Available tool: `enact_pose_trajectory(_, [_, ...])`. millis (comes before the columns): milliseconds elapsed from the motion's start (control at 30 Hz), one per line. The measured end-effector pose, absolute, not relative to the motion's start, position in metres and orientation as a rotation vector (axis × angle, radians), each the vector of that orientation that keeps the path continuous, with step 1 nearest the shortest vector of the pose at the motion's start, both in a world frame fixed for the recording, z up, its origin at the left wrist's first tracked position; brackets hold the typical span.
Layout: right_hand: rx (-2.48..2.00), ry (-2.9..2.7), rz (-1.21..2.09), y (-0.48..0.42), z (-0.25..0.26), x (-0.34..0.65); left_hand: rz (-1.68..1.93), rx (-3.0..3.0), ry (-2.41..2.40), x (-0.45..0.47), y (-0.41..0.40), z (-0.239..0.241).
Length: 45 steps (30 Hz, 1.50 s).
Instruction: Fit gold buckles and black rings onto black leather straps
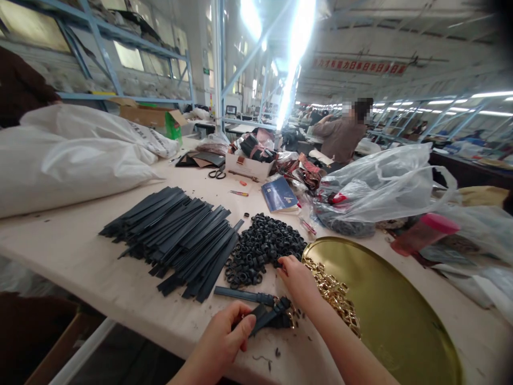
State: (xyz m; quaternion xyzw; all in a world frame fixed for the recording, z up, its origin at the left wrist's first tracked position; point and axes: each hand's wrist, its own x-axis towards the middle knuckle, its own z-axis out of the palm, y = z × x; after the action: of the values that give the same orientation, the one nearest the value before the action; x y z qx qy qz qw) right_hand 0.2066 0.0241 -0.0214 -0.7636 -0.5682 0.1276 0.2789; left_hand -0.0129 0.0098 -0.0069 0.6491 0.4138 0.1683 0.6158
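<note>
My left hand [229, 336] is closed at the front edge of the table, thumb and fingers pinching a dark leather strap [262, 321]. A few finished-looking straps with gold buckles [276, 309] lie just past it, partly overlapped by the held strap. My right hand [298, 282] is at the near right edge of a heap of small black loops [266, 243]. Its fingertips are curled together at the loops, and what they grip is hidden. Left of the heap lies a wide stack of flat black strips [176, 230].
A round gold tray [385, 299] holding gold buckles [334, 294] sits at the right, under my right forearm. Behind are a blue booklet [279, 194], scissors [217, 173], a white box [248, 167] and plastic bags [380, 182]. A large white sack [72, 155] lies left. Another person [340, 136] is farther back.
</note>
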Motion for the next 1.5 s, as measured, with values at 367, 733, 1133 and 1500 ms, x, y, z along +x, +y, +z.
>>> enact_pose_trajectory(367, [-1.772,-1.298,0.833,-0.003,-0.007,0.188,0.533,1.559,1.06,0.007,0.021,0.007])
enact_pose_trajectory(733, [-1.296,-0.765,1.112,-0.068,0.005,0.144,0.613,1.753,1.117,0.007,-0.021,0.016])
enact_pose_trajectory(1133, [-1.299,-0.957,1.138,-0.099,-0.002,0.138,0.289,1.732,0.917,-0.007,-0.039,0.026])
enact_pose_trajectory(1500, [-1.133,-0.759,1.36,-0.108,0.016,0.123,0.372,1.627,0.839,-0.018,-0.046,0.032])
